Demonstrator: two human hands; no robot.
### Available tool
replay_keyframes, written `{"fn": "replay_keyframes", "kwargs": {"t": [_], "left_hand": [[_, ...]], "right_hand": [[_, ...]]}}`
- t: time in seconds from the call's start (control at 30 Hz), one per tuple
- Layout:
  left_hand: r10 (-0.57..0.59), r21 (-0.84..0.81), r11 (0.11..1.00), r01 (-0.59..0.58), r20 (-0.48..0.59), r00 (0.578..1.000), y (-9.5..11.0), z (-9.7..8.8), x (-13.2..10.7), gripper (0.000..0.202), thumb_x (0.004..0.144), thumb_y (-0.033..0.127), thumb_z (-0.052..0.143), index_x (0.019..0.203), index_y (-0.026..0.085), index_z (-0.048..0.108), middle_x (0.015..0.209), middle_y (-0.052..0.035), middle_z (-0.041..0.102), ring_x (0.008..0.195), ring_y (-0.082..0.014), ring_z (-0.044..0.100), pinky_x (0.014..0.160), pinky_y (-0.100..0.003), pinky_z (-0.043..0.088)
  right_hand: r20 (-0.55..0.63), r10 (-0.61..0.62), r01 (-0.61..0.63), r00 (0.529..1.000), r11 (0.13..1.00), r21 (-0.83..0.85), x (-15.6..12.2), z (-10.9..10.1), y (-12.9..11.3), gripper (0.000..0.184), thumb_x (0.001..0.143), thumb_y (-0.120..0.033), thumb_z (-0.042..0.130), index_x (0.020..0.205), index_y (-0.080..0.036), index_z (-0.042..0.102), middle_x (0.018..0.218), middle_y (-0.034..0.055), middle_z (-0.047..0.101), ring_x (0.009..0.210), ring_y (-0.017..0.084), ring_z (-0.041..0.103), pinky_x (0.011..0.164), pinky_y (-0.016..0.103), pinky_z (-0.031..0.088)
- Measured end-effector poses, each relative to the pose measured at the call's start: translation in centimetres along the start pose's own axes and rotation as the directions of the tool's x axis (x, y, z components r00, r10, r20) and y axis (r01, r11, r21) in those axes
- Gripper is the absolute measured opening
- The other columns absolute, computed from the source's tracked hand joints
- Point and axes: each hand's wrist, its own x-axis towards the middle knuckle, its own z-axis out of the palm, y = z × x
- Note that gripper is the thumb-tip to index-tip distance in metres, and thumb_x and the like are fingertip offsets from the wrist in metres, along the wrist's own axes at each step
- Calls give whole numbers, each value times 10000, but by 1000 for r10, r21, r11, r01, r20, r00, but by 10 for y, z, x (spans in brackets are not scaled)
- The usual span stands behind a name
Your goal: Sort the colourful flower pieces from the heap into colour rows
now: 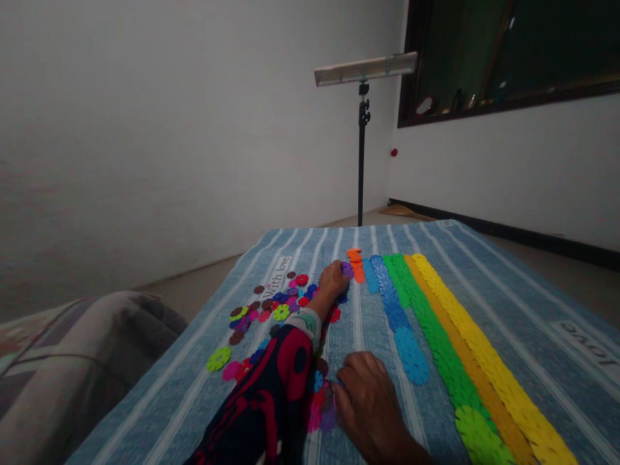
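Observation:
My left hand reaches to the far part of the cloth-covered table, its fingers closed on a purple notched plastic disc beside a short row of orange discs. Closer to me, my right hand is curled at the near edge of the loose mixed discs. Its fingertips are partly hidden, and I cannot make out what they hold. Right of my hands lie overlapping rows of blue discs, green discs, amber discs and yellow discs.
A striped blue cloth covers the table. Many loose discs spread around my left forearm. Beyond the far edge stands a black pole with a flat panel on top. Grey fabric is heaped at the left.

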Motion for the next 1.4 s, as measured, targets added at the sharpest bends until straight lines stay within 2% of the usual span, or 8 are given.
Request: {"fn": "replay_keyframes", "kwargs": {"t": [0.3, 0.57, 0.7, 0.9, 1.03, 1.17, 1.27, 1.4], "left_hand": [[18, -34, 999, -18, 4, 1000, -1, -6, -4, 379, 794, 199, 635, 1172, 181, 614, 1098, -94, 709, 1037, -218, 639, 869, -302, 467], [73, -14, 997, -73, -29, 997, -30, -49, -22, 339, 801, 144, 578, 1128, 145, 666, 1025, -93, 720, 971, -201, 641, 887, -298, 466], [117, 22, 993, -116, -20, 993, -50, -72, -47, 282, 793, 179, 573, 1036, 120, 703, 944, -80, 719, 888, -187, 642, 807, -264, 469], [163, 0, 986, -164, 80, 983, -72, -92, -99, 171, 789, 192, 524, 749, 171, 688, 683, 5, 648, 709, -148, 593, 665, -228, 421], [172, -61, 984, -169, 45, 984, -81, -100, -139, 161, 802, 216, 525, 765, 193, 681, 745, 7, 667, 725, -140, 578, 667, -224, 405], [146, -34, 989, -145, 19, 989, -87, -108, -173, 156, 805, 256, 547, 735, 187, 668, 774, -5, 666, 736, -140, 567, 688, -233, 402], [101, -49, 994, -102, -7, 995, -91, -113, -188, 171, 811, 290, 557, 740, 183, 670, 781, -13, 667, 742, -143, 569, 701, -241, 413], [124, -85, 989, -125, -12, 992, -99, -114, -196, 202, 821, 283, 557, 675, 179, 652, 718, -13, 638, 696, -140, 553, 674, -246, 413]], "right_hand": [[28, 11, -10, 1000, 1000, -3, 0, -2, -1, 169, 857, -89, 584, 754, -223, 565, 842, 18, 580, 845, 213, 501, 777, 368, 358], [3, -12, 12, 1000, 1000, -16, 1, -2, -1, 173, 831, -80, 611, 728, -213, 571, 820, 19, 576, 842, 207, 496, 774, 351, 359], [-4, -20, 20, 1000, 999, -37, 2, -3, 0, 168, 817, -81, 637, 723, -209, 581, 805, 18, 574, 836, 205, 495, 763, 345, 353], [3, -38, 38, 999, 997, -66, 3, -5, 1, 174, 813, -84, 647, 710, -212, 589, 802, 16, 578, 827, 204, 492, 734, 334, 341], [17, -50, 51, 999, 995, -90, 4, -9, 0, 158, 826, -102, 647, 718, -208, 603, 804, 16, 582, 832, 200, 502, 739, 326, 345], [28, -76, 79, 997, 991, -107, 3, -11, 1, 159, 851, -122, 625, 715, -203, 600, 795, 14, 579, 816, 187, 506, 749, 313, 353], [31, -89, 91, 996, 990, -104, 2, -11, 3, 163, 862, -134, 612, 714, -202, 594, 796, 14, 580, 814, 183, 507, 753, 308, 357], [59, -89, 94, 994, 992, -89, 1, -13, 6, 164, 878, -155, 600, 720, -202, 602, 805, 21, 591, 819, 186, 512, 756, 308, 362]]}}
